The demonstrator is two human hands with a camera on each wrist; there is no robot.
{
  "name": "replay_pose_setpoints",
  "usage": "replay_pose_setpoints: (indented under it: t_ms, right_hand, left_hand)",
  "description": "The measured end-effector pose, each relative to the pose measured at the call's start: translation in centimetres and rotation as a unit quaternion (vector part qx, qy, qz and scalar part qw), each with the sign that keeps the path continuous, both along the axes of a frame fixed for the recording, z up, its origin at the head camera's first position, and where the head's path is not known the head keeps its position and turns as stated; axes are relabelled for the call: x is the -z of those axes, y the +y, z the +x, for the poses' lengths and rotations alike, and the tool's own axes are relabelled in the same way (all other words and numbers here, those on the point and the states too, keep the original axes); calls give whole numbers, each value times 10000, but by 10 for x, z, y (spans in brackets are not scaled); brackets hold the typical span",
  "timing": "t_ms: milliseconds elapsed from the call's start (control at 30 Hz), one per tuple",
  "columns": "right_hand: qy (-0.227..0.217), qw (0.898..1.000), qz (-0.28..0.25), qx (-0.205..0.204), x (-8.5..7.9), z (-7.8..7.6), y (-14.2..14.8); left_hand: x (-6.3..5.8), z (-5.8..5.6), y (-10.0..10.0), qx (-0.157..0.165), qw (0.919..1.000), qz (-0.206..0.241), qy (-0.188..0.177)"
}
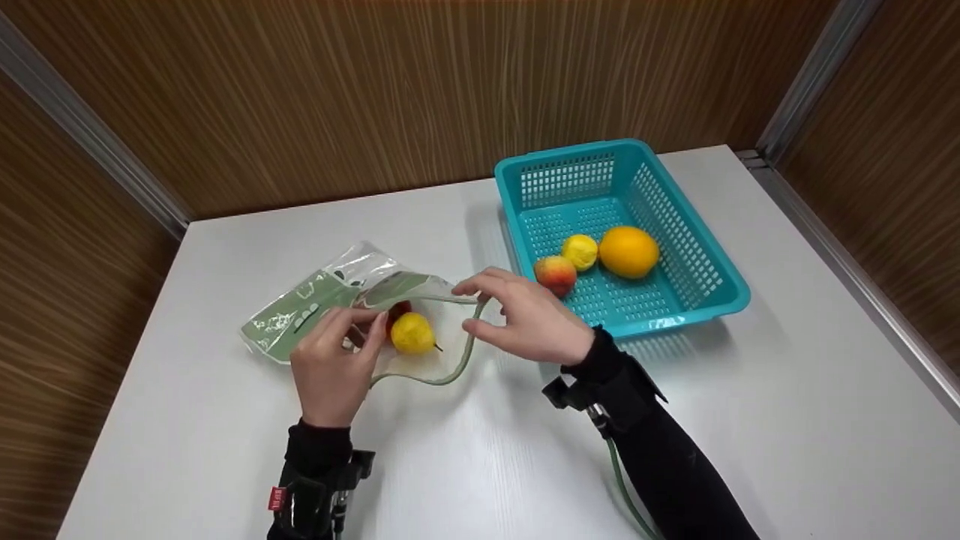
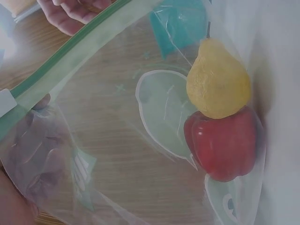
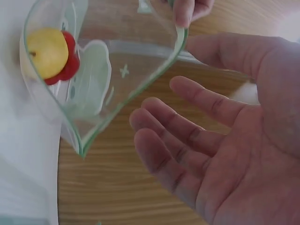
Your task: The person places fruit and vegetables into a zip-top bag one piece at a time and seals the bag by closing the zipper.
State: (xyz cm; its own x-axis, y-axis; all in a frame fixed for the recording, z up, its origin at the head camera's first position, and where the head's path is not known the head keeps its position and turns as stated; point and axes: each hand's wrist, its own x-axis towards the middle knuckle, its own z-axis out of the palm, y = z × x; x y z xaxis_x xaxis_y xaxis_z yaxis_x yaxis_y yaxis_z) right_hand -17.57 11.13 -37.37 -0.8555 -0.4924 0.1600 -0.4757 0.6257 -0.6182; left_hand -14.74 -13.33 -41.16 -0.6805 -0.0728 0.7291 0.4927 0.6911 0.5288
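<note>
A clear zip bag with green print (image 1: 307, 319) lies on the table, its mouth spread toward the near right. Inside it a yellow pear (image 1: 412, 333) rests against a red bell pepper (image 2: 227, 145), which is mostly hidden in the head view. My left hand (image 1: 330, 375) pinches the bag's green-edged rim between thumb and fingers. On the other side of the mouth is my right hand (image 1: 529, 315), fingers spread and holding nothing. In the right wrist view its open palm faces the bag's rim (image 3: 145, 86); whether the thumb touches the rim I cannot tell.
A turquoise plastic basket (image 1: 739, 296) stands at the back right of the white table (image 1: 465, 465). In it sit a peach (image 1: 556, 275), a small yellow fruit (image 1: 580, 253) and a larger orange-yellow fruit (image 1: 629, 252). Wood-grain panels (image 1: 337, 97) enclose the back and sides.
</note>
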Motion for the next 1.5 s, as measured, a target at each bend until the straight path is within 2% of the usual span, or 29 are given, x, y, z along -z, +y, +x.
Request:
replay_pose_setpoints:
  t_ms: [200, 400, 500, 633, 867, 1133, 1233, 1500]
  right_hand:
    - [-201, 9944, -514, 897, 1, -15, 30]
    - [-374, 9884, -802, 1231, 7, -27, 56]
    - [-544, 9843, -739, 1506, 12, -32, 65]
    - [-805, 9803, -338, 1773, 19, -38, 72]
    - [-811, 9786, 458, 1838, 28, -44, 78]
    - [-1065, 9808, 1082, 1226, 39, -48, 82]
    - [-1051, 9792, 1315, 1129, 42, -48, 83]
    - [-790, 9656, 1851, 1648, 46, -48, 83]
  left_hand:
    - [1, 2, 0, 14, 10000, 7, 43]
    - [0, 4, 2, 3, 10000, -21, 11]
    - [1, 4, 1, 0, 10000, -7, 2]
    - [2, 5, 1, 0, 10000, 17, -2]
    - [2, 6, 2, 27, 10000, 14, -3]
    - [3, 8, 3, 11, 10000, -5, 47]
    - [4, 8, 3, 31, 10000, -3, 17]
    - [2, 10, 5, 68, 9999, 26, 96]
